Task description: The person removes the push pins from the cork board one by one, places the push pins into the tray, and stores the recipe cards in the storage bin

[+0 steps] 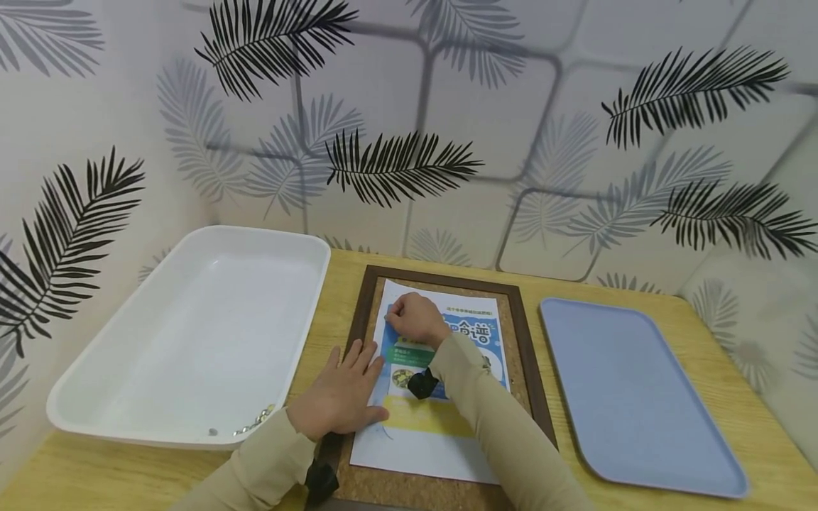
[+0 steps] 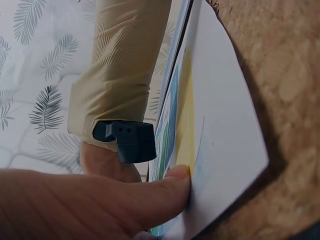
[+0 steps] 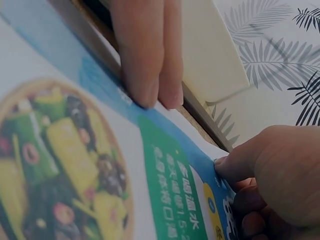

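Note:
A printed poster (image 1: 434, 454) with food pictures lies on a cork board (image 1: 396, 490) in a dark brown frame. Fingers spread, my left hand (image 1: 341, 394) rests flat across the poster's left edge and the frame. Its thumb (image 2: 165, 195) presses on the paper near the yellow band. My right hand (image 1: 418, 319), fingers curled, is at the poster's upper left. In the right wrist view its thumb (image 3: 227, 167) comes down on the blue margin, pinching what looks like a small pin, mostly hidden by the fingertips.
On the left stands a large white tray (image 1: 192, 319), with several small shiny metal pieces (image 1: 255, 419) in its near corner. A blue-grey flat tray (image 1: 639, 390) lies on the right. Behind the wooden table (image 1: 339, 284) rises a leaf-patterned wall (image 1: 479, 106).

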